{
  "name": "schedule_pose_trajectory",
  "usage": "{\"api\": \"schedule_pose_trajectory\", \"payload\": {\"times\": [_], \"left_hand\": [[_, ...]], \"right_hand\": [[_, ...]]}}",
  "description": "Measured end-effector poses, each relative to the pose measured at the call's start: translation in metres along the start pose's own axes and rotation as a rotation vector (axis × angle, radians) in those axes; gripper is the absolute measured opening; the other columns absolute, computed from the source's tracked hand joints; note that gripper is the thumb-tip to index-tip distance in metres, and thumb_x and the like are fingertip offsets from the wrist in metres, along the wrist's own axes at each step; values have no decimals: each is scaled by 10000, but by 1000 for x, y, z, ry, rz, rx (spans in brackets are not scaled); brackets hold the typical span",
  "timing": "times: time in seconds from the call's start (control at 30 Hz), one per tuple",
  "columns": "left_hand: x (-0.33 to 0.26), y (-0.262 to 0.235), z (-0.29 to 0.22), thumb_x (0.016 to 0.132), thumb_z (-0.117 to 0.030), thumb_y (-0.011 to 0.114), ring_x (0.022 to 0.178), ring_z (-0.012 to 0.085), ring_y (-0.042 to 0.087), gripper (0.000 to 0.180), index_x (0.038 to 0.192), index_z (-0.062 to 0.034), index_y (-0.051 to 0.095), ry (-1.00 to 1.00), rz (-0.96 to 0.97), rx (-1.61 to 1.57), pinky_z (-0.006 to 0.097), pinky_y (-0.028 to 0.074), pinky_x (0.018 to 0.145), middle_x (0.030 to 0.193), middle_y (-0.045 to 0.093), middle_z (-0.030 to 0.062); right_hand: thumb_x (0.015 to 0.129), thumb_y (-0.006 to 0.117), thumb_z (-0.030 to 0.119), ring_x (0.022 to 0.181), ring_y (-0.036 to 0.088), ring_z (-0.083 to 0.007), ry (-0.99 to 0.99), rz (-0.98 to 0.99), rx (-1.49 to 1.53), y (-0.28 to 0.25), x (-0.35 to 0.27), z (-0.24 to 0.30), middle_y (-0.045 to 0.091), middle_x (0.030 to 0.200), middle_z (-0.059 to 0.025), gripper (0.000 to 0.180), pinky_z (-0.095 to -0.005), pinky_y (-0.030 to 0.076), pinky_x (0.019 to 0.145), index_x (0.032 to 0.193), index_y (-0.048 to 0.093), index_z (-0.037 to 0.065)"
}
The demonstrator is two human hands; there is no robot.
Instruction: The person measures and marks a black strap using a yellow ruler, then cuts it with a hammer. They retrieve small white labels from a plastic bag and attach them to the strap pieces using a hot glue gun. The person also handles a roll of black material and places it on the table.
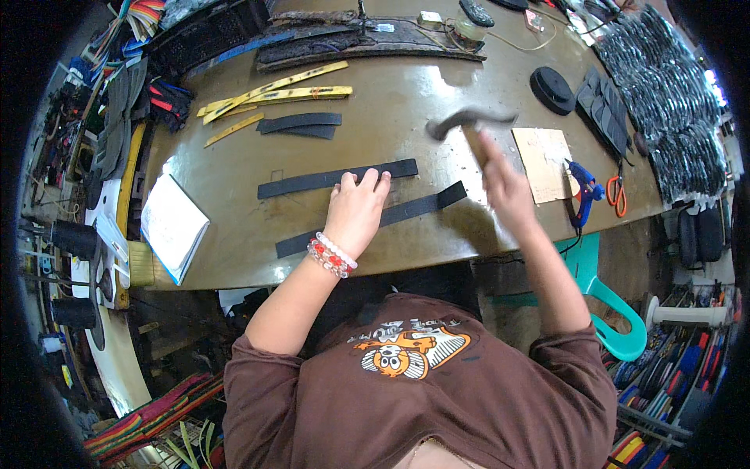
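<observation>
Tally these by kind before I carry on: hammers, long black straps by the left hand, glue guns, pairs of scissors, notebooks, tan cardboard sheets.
Hammer, in the right hand: 1
Long black straps by the left hand: 2
Blue glue gun: 1
Orange-handled scissors: 1
Notebook: 1
Tan cardboard sheet: 1
Total: 7

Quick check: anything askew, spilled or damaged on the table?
The yellow sticks, toward the far left of the table, look askew: one slants across another, and dark marks dot them. No spill stands out. The hammer is too blurred to judge for damage.
</observation>
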State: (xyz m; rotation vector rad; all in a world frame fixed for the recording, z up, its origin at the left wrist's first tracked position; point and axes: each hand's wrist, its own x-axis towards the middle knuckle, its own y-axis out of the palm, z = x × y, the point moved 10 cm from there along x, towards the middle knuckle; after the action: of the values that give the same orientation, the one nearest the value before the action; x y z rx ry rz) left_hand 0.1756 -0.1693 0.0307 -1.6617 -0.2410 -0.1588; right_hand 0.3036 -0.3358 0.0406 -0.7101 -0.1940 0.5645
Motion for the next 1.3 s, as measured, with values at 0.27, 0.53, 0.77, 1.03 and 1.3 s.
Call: {"api": "schedule_pose_trajectory", "payload": {"times": [0.27,0.53,0.77,1.03,1.3], "left_hand": [[-2,5,1,798,-56,514,954,289,535,444,1239,-100,546,-1,29,67,371,502,786,1069,535,80],[-7,-5,2,807,-56,509,957,278,537,457,1261,-110,524,20,-94,40,371,476,807,1063,556,73],[-20,-32,73,770,-64,633,1059,279,533,537,1285,-114,490,25,-143,-179,379,449,912,1121,583,97],[-26,-31,117,807,-153,633,919,245,570,141,934,-92,639,140,-162,-94,364,458,823,917,604,56],[-48,-18,170,814,-230,654,881,215,580,175,939,-109,634,-479,180,-576,344,441,805,880,598,43]], "right_hand": [[908,516,156,908,630,-360,-335,24,-130,32,-17,28,611,1131,-165,552,-413,511,792,1390,360,374],[925,516,278,878,629,-369,-214,-110,-377,-12,62,-1,631,1076,-153,457,-415,501,775,1359,413,375],[780,536,46,1145,503,-311,-666,-398,-601,9,43,46,557,1201,-130,413,-439,419,927,1165,601,183],[770,647,51,946,604,-216,-459,258,-218,68,47,74,655,987,-104,208,-295,455,842,977,665,67],[771,718,175,837,583,-201,-59,35,93,47,57,11,640,855,-87,204,-313,437,784,916,652,47]]}}
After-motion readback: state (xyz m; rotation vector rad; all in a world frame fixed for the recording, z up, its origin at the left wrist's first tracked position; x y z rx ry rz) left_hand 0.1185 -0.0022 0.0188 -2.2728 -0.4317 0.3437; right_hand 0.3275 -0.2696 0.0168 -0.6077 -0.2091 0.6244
